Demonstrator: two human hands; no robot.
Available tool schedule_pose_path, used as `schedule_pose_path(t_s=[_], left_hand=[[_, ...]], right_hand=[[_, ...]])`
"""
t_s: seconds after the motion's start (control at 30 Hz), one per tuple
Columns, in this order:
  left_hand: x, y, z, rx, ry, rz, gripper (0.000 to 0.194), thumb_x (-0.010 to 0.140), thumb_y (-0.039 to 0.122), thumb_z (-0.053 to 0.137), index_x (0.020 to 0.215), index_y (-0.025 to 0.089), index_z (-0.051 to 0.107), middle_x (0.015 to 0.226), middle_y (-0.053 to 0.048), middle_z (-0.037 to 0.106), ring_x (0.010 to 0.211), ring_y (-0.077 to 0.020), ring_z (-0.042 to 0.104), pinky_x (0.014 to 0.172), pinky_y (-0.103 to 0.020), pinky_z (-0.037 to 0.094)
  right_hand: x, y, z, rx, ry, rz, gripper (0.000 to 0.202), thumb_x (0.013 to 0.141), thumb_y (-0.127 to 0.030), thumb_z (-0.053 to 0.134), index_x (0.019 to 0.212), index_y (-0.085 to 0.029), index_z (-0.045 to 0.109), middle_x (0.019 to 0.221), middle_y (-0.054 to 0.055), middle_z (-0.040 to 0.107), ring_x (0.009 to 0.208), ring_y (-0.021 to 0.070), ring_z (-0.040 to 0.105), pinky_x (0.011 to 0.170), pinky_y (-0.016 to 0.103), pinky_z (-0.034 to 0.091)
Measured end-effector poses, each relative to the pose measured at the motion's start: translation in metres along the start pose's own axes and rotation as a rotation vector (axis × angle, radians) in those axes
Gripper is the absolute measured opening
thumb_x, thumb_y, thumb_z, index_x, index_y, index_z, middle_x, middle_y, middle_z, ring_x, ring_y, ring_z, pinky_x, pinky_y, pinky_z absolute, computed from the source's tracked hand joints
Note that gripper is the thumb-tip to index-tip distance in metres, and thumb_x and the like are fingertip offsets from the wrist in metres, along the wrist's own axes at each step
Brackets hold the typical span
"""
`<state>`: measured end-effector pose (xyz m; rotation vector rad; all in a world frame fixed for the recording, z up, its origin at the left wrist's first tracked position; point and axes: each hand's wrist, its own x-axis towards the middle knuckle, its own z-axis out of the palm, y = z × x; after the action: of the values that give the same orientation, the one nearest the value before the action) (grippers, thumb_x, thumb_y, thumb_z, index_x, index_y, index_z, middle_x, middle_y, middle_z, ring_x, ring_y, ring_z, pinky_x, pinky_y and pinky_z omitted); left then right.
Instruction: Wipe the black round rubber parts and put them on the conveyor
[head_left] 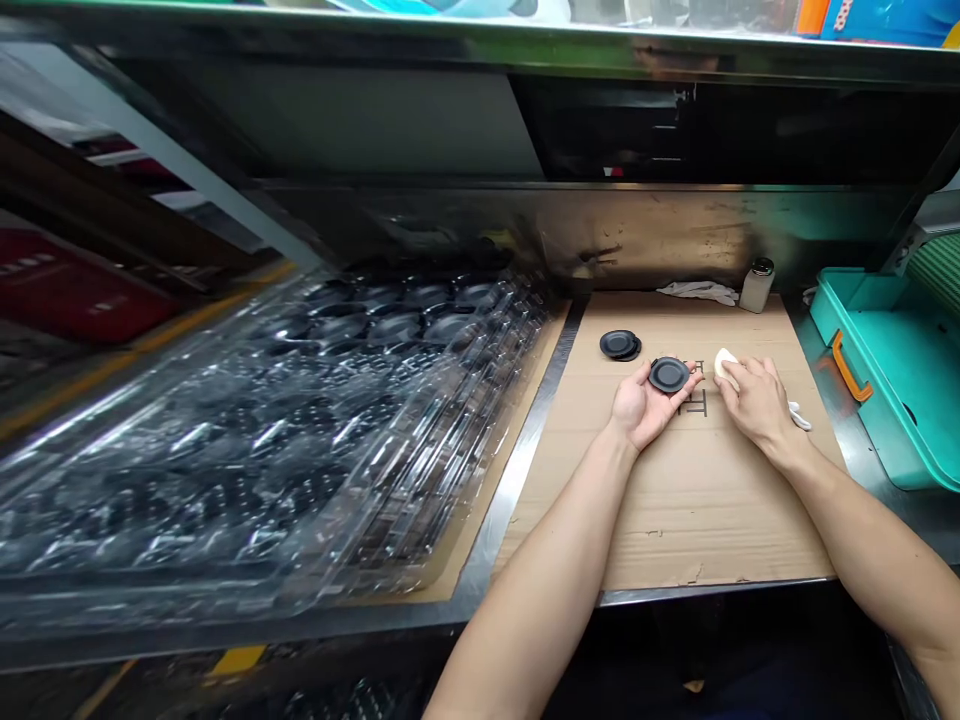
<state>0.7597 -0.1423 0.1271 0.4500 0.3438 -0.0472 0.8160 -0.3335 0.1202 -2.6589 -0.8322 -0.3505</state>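
My left hand (646,405) holds a round black disc (669,375) on its fingers, the flat face turned up. Pinched in the fingers of my right hand (754,398) is a small white pad (724,363), a short way to the right of the disc. Behind my left hand, more black discs (619,345) lie overlapping on the cardboard sheet (712,500). A small white item (800,416) lies beside my right wrist, partly hidden by it.
Stacked clear plastic trays (247,440) with dark round parts fill the left side. At the back stand a capped bottle (757,285) and a white cloth (699,292). A teal bin (885,400) with an orange handle is at right. A shelf (480,45) crosses above.
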Motion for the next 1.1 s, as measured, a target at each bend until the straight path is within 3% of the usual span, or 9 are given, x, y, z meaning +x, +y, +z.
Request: schedule_pose_path(t_s=[0.13,0.27,0.37,0.47,0.53,0.67,0.83,1.0,1.1], left_hand=[[-0.001,0.006,0.000,-0.027,0.002,0.000,0.042,0.109,0.045,0.033,0.128,0.019,0.061,0.110,-0.016,0.071,0.091,-0.0208,0.075,0.072,-0.029,0.063],[-0.002,0.013,-0.003,-0.063,0.021,-0.071,0.059,0.107,0.056,0.026,0.107,0.012,0.064,0.090,-0.014,0.067,0.064,-0.0126,0.066,0.052,-0.018,0.055],[-0.002,0.016,-0.006,-0.114,0.055,-0.085,0.067,0.107,0.059,0.021,0.102,0.009,0.064,0.080,-0.011,0.063,0.056,-0.0103,0.058,0.045,-0.015,0.049],[-0.001,0.017,-0.008,-0.111,0.044,-0.084,0.071,0.106,0.062,0.019,0.101,0.009,0.065,0.076,-0.010,0.061,0.055,-0.0107,0.056,0.043,-0.016,0.046],[-0.001,0.017,-0.008,-0.081,0.017,-0.084,0.072,0.105,0.065,0.018,0.101,0.010,0.065,0.075,-0.010,0.060,0.055,-0.0112,0.055,0.044,-0.017,0.045],[-0.003,0.010,-0.005,0.085,-0.055,-0.066,0.073,0.102,0.071,0.019,0.106,0.015,0.064,0.075,-0.009,0.061,0.056,-0.0130,0.057,0.046,-0.018,0.045],[-0.007,-0.013,-0.001,0.524,-0.176,0.068,0.071,0.098,0.077,0.032,0.122,0.019,0.066,0.070,-0.004,0.063,0.049,-0.0131,0.054,0.043,-0.022,0.041],[-0.011,-0.028,-0.005,0.929,-0.173,0.166,0.082,0.093,0.084,0.027,0.070,0.016,0.067,0.051,-0.004,0.054,0.037,-0.0094,0.044,0.039,-0.024,0.031],[-0.011,-0.030,-0.005,1.018,-0.118,0.179,0.085,0.091,0.088,0.022,0.059,0.018,0.060,0.045,-0.004,0.051,0.035,-0.0106,0.044,0.039,-0.026,0.029]], right_hand=[[-0.002,-0.005,-0.006,0.006,-0.030,0.002,0.042,0.104,-0.044,0.046,0.132,-0.022,0.068,0.130,0.015,0.067,0.117,0.0328,0.054,0.101,0.046,0.044],[-0.003,0.004,-0.030,-0.140,-0.025,0.087,0.065,0.100,-0.063,0.046,0.149,-0.021,0.054,0.152,0.021,0.051,0.130,0.0417,0.049,0.098,0.056,0.045],[-0.003,0.025,-0.050,-0.199,-0.209,0.171,0.063,0.090,-0.066,0.057,0.134,-0.021,0.063,0.132,0.021,0.065,0.113,0.0389,0.060,0.083,0.048,0.050],[0.002,0.043,-0.059,-0.175,-0.424,0.197,0.034,0.089,-0.046,0.060,0.113,-0.023,0.069,0.102,0.012,0.073,0.089,0.0294,0.066,0.069,0.036,0.046],[0.005,0.044,-0.060,-0.159,-0.344,0.183,0.028,0.093,-0.035,0.051,0.110,-0.023,0.069,0.097,0.012,0.074,0.087,0.0279,0.067,0.067,0.034,0.043],[0.008,0.025,-0.054,-0.016,-0.039,0.087,0.032,0.097,-0.034,0.046,0.115,-0.020,0.068,0.106,0.014,0.072,0.095,0.0290,0.065,0.077,0.036,0.046],[0.001,-0.009,-0.045,0.308,0.035,-0.097,0.035,0.098,-0.028,0.046,0.126,-0.021,0.067,0.120,0.011,0.069,0.107,0.0253,0.064,0.093,0.034,0.049],[-0.003,-0.025,-0.043,0.419,-0.060,-0.188,0.034,0.099,-0.025,0.045,0.121,-0.021,0.071,0.105,0.009,0.067,0.092,0.0217,0.064,0.087,0.032,0.050],[-0.003,-0.029,-0.042,0.481,-0.094,-0.267,0.032,0.101,-0.026,0.044,0.117,-0.021,0.072,0.102,0.008,0.067,0.092,0.0205,0.064,0.088,0.031,0.050]])
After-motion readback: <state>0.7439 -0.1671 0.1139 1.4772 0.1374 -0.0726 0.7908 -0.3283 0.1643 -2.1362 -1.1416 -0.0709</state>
